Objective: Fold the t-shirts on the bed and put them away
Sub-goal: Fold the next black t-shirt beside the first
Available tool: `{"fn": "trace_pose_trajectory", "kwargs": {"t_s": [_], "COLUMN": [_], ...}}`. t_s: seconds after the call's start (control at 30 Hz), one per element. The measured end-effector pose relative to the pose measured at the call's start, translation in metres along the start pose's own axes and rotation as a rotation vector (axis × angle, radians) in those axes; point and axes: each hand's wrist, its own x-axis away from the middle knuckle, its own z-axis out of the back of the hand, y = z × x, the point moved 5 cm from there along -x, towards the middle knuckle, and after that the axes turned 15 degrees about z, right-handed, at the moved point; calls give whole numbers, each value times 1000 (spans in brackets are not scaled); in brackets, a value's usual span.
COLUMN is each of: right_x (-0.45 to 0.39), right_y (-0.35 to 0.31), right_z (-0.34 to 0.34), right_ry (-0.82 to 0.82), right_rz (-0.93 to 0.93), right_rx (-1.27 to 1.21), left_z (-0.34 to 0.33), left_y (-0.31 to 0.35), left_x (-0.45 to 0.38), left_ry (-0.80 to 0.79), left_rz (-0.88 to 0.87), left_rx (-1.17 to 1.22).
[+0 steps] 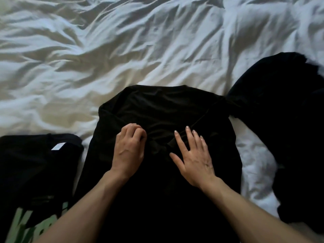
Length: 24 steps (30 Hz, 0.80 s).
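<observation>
A black t-shirt (157, 106) lies spread on the bed in front of me, collar away from me, with both sleeves turned in over its middle. My left hand (128, 149) sits on the shirt's centre with its fingers curled, pinching a bit of the fabric. My right hand (192, 156) lies flat beside it, fingers straight and spread, pressing the folded-in right sleeve down.
A second black t-shirt (35, 158) with a white neck label and green lettering lies at the lower left. A crumpled black garment (284, 111) is heaped at the right. The rumpled white duvet (122, 41) covers the bed beyond.
</observation>
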Motion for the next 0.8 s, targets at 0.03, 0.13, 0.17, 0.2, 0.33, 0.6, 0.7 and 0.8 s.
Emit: {"fn": "trace_pose_trajectory", "kwargs": {"t_s": [0.03, 0.13, 0.17, 0.2, 0.33, 0.6, 0.7, 0.8], "right_x": [2, 1, -1, -3, -2, 2, 5, 5], "right_y": [3, 8, 7, 6, -8, -18, -25, -18], "right_z": [-1, 0, 0, 1, 0, -3, 3, 19], "right_ry": [12, 43, 57, 74, 85, 89, 73, 172], "right_rz": [-18, -127, -168, -197, -166, -151, -115, -41], "right_rx": [7, -49, -86, -112, -98, -147, -196, -382], "left_z": [-3, -16, -19, -21, -27, -29, -31, -20], "left_y": [5, 18, 20, 22, 27, 31, 30, 26], "left_x": [-3, -8, -8, -7, 2, 6, 9, -1], "left_ry": [-6, -54, -71, -87, -154, -224, -261, -180], "left_rz": [8, 11, 14, 1, -125, -167, -170, -134], "left_rx": [31, 69, 79, 81, 54, 42, 28, 114]}}
